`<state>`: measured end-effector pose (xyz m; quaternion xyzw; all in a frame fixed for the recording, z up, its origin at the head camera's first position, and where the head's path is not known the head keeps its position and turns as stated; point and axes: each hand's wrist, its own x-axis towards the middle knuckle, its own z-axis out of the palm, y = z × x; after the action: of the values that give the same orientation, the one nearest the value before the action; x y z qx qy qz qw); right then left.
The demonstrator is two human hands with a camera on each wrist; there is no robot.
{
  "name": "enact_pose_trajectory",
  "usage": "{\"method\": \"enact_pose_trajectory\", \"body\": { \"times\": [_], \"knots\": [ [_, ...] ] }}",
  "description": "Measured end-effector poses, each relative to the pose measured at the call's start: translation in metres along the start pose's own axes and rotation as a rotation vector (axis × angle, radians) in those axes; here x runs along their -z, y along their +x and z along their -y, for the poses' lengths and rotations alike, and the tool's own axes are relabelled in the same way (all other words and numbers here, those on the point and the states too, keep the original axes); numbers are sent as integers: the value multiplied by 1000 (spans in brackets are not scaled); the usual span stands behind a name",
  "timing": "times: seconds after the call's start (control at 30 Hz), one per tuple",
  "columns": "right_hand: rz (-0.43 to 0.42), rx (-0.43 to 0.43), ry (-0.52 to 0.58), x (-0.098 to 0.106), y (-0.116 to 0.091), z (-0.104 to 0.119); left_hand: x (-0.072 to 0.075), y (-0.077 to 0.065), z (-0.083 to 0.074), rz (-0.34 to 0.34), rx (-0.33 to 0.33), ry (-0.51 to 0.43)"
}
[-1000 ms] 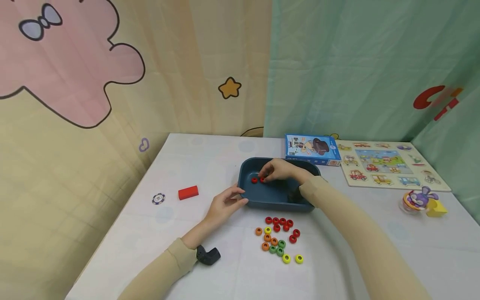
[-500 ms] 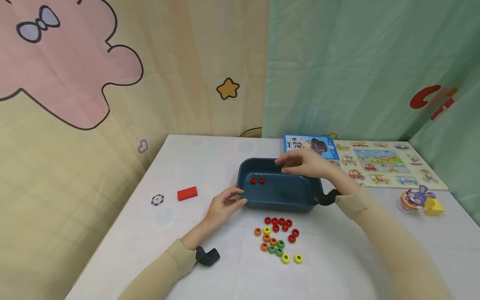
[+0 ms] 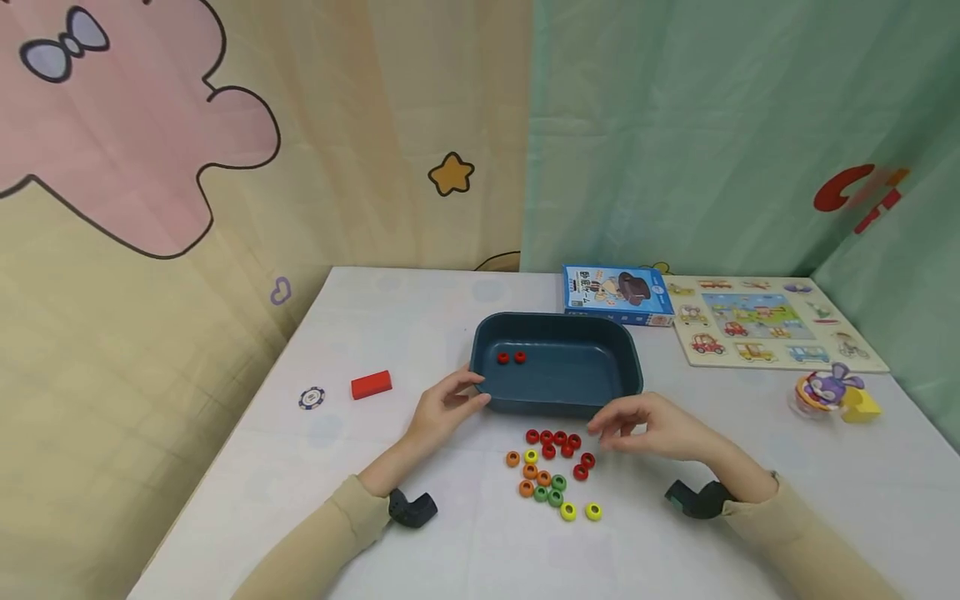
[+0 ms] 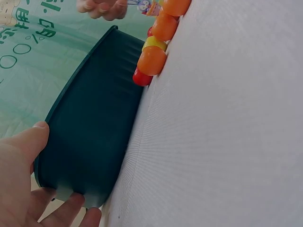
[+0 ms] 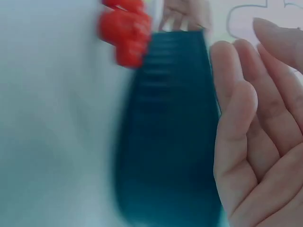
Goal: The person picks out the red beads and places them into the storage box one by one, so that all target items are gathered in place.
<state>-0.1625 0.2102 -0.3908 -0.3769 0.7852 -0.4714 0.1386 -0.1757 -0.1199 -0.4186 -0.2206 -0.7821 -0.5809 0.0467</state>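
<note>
A dark blue tray point(image 3: 555, 408) stands on the white table, with two red beads point(image 3: 503, 357) in its left part. At its left front corner my left hand point(image 3: 442, 408) holds the tray, thumb and fingers set against its wall; the left wrist view shows the fingertips point(image 4: 71, 201) on the end wall. My right hand point(image 3: 652, 427) hovers just off the tray's front right side, fingers loosely bent, nothing between them. Left of its fingertips lie several loose red beads point(image 3: 560, 437), and nearer me orange beads point(image 3: 543, 478), green beads point(image 3: 555, 497) and yellow beads point(image 3: 593, 512).
Behind the tray lies a blue game box point(image 3: 618, 296), beside a wooden picture puzzle board point(image 3: 780, 350). A purple rabbit toy point(image 3: 827, 390) and a yellow block point(image 3: 860, 406) stand at right. At left are a red block point(image 3: 371, 385) and a poker chip point(image 3: 311, 398).
My right hand has left the inside of the tray, let go of the second red bead there, and come back toward me to beside the loose red beads. My left hand stays put.
</note>
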Motion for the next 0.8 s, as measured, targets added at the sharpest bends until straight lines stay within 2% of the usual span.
{"method": "enact_pose_trajectory", "body": {
  "times": [0.23, 0.47, 0.57, 0.8],
  "knots": [
    [9, -37, 160, -13, -3, -29, 0, 0, 0, 0, -13, -17],
    [79, -96, 212, -18, -2, -46, 0, -1, -1, -2, -10, -14],
    [78, -119, 180, -21, -1, -48, 0, -1, -1, -6, -2, -9],
    [-1, -158, -11, -30, 1, -48, 0, 0, 0, -4, -5, 4]
  ]
}}
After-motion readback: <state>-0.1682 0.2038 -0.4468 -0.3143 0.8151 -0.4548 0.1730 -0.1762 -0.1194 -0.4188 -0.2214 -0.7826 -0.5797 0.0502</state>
